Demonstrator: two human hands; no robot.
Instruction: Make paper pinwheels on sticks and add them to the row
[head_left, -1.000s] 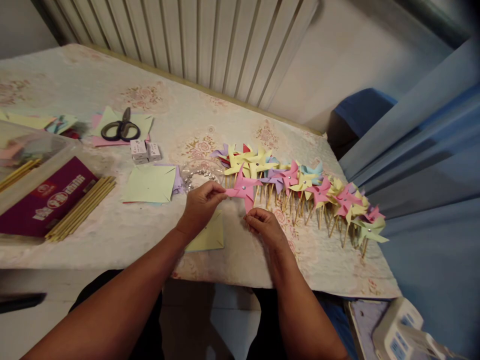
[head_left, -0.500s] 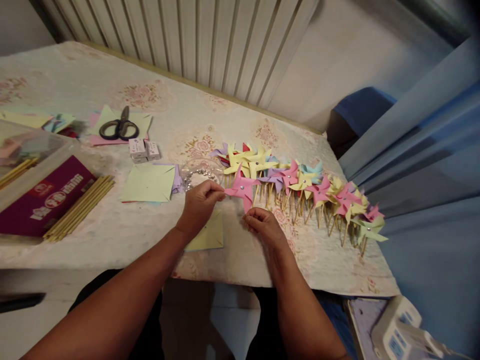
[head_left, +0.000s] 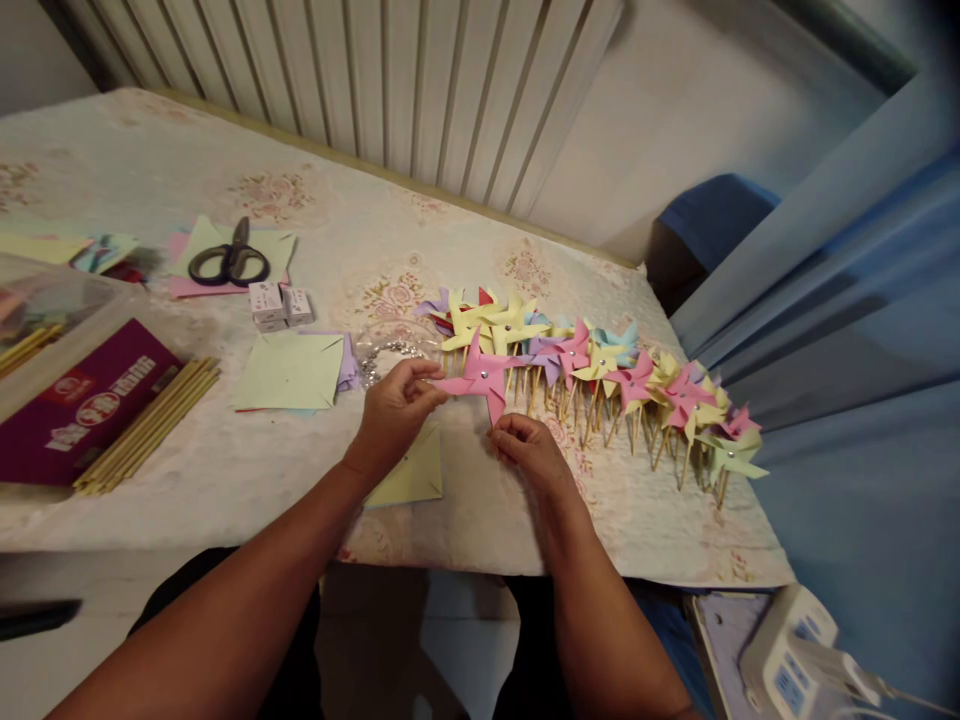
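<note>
A pink paper pinwheel (head_left: 480,380) with a silver pin at its centre is held between both hands over the table. My left hand (head_left: 394,410) pinches its left blade tip. My right hand (head_left: 529,450) is closed round the bottom of it, where its stick is hidden. Just behind lies a long row of finished pinwheels (head_left: 600,370) in yellow, pink, purple and blue on wooden sticks. A yellow-green folded paper (head_left: 409,478) lies under my left wrist.
The table (head_left: 225,470) has a floral cloth. On it lie square papers (head_left: 289,370), a small bag of silver pins (head_left: 390,352), two small white boxes (head_left: 274,303), black scissors (head_left: 229,262), wooden sticks (head_left: 146,425) and a maroon packet (head_left: 79,410). Blue curtain (head_left: 847,330) hangs right.
Both hands stay on the pink pinwheel with hardly any movement. The view has shifted slightly, so everything sits a little further left in the picture.
</note>
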